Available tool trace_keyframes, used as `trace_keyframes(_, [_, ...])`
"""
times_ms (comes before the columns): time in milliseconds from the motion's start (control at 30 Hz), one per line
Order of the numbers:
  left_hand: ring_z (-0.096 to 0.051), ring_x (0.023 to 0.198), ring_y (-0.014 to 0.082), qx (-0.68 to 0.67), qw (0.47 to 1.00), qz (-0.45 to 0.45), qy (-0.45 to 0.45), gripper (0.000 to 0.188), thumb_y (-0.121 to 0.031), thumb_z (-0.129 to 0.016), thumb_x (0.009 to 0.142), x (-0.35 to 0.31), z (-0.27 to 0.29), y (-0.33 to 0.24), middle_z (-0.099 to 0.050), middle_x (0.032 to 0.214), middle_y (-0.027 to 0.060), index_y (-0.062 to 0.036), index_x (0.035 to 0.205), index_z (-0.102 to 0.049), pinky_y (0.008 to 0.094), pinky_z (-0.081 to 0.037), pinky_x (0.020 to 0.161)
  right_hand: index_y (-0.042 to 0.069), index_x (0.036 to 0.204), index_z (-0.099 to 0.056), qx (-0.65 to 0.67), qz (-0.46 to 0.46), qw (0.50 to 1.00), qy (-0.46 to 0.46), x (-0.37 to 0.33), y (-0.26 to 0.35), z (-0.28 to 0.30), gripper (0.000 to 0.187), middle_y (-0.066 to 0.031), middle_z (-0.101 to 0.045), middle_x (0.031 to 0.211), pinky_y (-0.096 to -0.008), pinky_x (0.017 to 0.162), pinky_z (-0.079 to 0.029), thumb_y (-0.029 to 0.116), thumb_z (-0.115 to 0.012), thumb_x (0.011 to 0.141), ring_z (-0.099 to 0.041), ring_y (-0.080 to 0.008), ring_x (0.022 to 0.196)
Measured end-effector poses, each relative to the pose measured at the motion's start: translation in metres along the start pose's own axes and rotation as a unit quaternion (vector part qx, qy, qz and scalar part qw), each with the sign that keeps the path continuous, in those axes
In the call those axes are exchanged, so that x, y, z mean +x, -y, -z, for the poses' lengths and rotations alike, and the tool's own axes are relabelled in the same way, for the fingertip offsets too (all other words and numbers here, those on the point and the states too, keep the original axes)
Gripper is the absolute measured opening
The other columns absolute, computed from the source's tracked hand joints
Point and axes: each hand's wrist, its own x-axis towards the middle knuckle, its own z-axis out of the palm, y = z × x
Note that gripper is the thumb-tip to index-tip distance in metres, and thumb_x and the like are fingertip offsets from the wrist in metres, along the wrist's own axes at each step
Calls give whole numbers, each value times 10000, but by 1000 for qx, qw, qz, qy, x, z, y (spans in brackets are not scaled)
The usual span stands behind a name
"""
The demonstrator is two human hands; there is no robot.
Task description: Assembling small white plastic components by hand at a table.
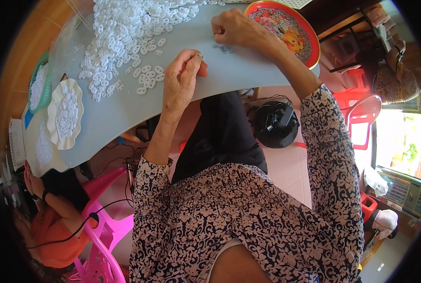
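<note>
My left hand (180, 78) is raised over the table's near edge, its thumb and forefinger pinched on a small white piece (201, 55). Something orange-red (203, 70) shows at its fingers; I cannot tell what. My right hand (236, 28) is closed, knuckles up, between the left hand and a round red tray (315, 45). Whatever it holds is hidden. Just below it lies a little cluster of small grey metal parts (223, 48); many similar ones cover the tray's patterned bottom. White oval plastic pieces with two holes (121, 42) are heaped to the left, with several loose ones (149, 78) closest to my left hand.
On the table's left stand a scalloped cream dish (55, 134) and a green basket (44, 61), both holding white pieces. A person in orange (62, 231) sits at lower left by a pink chair (107, 257). A black round-topped object (272, 134) stands below the table edge.
</note>
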Motion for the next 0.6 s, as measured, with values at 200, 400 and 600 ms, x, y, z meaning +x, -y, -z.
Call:
trace_keyframes(200, [-520, 619, 92, 16, 1000, 4, 4, 220, -191, -487, 906, 0, 0, -1, -587, 694, 49, 9, 890, -576, 236, -419, 611, -26, 712, -632, 62, -29, 998, 6, -1, 2, 6, 107, -112, -616, 627, -301, 575, -484, 65, -623, 656, -608, -191, 590])
trace_keyframes(400, [-543, 620, 102, 6, 1000, -7, 6, 221, -185, -486, 910, 0, -1, 0, -588, 701, 55, 17, 890, -575, 239, -433, 613, -30, 825, -667, 78, -53, 995, 14, 0, 3, 11, 178, -110, -651, 689, -266, 616, -496, 90, -632, 698, -611, -142, 623])
trace_keyframes(600, [-536, 618, 96, 8, 1000, 5, 0, 217, -184, -492, 909, -1, 0, 0, -592, 703, 51, 13, 887, -580, 232, -424, 612, -19, 943, -654, 272, -108, 956, -24, -11, 21, 8, 155, -50, -648, 777, -232, 671, -490, 50, -594, 818, -601, -96, 711])
